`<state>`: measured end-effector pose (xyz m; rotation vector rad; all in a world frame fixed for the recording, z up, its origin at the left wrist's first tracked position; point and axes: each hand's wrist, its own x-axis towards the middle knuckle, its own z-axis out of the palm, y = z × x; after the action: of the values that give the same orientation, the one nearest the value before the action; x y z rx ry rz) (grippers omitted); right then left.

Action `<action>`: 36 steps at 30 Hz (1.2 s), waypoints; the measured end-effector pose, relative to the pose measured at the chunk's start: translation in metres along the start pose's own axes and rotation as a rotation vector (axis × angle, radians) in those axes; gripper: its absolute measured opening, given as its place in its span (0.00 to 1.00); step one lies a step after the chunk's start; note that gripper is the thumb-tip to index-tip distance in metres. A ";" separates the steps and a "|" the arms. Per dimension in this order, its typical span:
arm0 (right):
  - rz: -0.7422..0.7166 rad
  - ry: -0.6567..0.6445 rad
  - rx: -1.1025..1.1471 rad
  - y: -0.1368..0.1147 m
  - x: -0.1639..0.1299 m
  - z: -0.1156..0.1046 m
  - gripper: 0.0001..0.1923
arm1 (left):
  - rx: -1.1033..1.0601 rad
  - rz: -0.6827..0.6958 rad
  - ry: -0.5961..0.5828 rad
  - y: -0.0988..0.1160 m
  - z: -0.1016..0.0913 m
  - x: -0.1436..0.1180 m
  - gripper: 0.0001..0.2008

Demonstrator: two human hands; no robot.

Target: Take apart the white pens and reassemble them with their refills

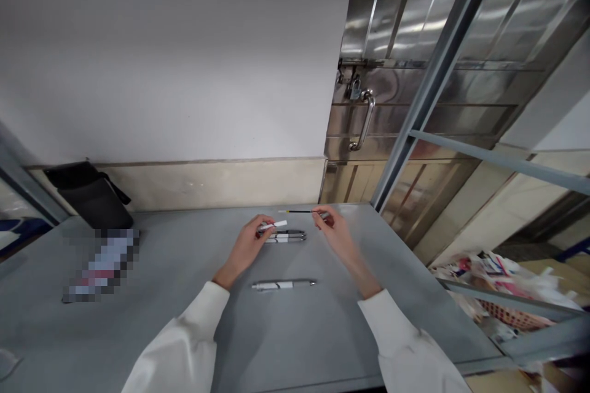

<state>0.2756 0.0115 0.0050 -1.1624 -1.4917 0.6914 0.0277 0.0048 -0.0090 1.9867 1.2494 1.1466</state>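
My left hand (251, 238) is closed on a white pen barrel (279, 223), which points to the right. In my right hand (332, 227), the fingers pinch a thin black pen refill (299, 212) whose pale end points left, toward the barrel. The refill and the barrel are apart. Just below the left fingertips lie assembled white and grey pens (290, 237), close together and partly hidden by that hand. Nearer to me, another white and silver pen (283, 284) lies crosswise on the grey table (295, 344) between my forearms.
A black pouch (92, 193) stands at the table's back left, with a blurred-out flat object (104, 267) in front of it. A wall runs behind the table. Metal frame posts (405, 141) rise at the right, beside a basket (511, 313) heaped with plastic bags.
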 end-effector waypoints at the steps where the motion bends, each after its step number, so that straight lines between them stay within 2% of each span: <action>1: 0.006 -0.002 -0.008 -0.001 0.000 0.000 0.17 | 0.001 -0.004 0.000 0.000 0.000 0.000 0.11; 12: 0.009 0.008 -0.016 0.000 -0.001 -0.002 0.18 | -0.008 0.015 0.014 -0.005 0.001 0.002 0.11; 20: 0.044 -0.017 0.023 -0.001 -0.001 -0.001 0.24 | 0.004 0.001 0.048 -0.005 0.000 0.003 0.11; 36: 0.068 0.002 0.031 0.001 -0.001 -0.006 0.30 | -0.046 -0.009 0.021 -0.001 0.000 0.003 0.13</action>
<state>0.2812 0.0097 0.0051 -1.1944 -1.4403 0.7565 0.0280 0.0084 -0.0085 1.9377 1.2303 1.1848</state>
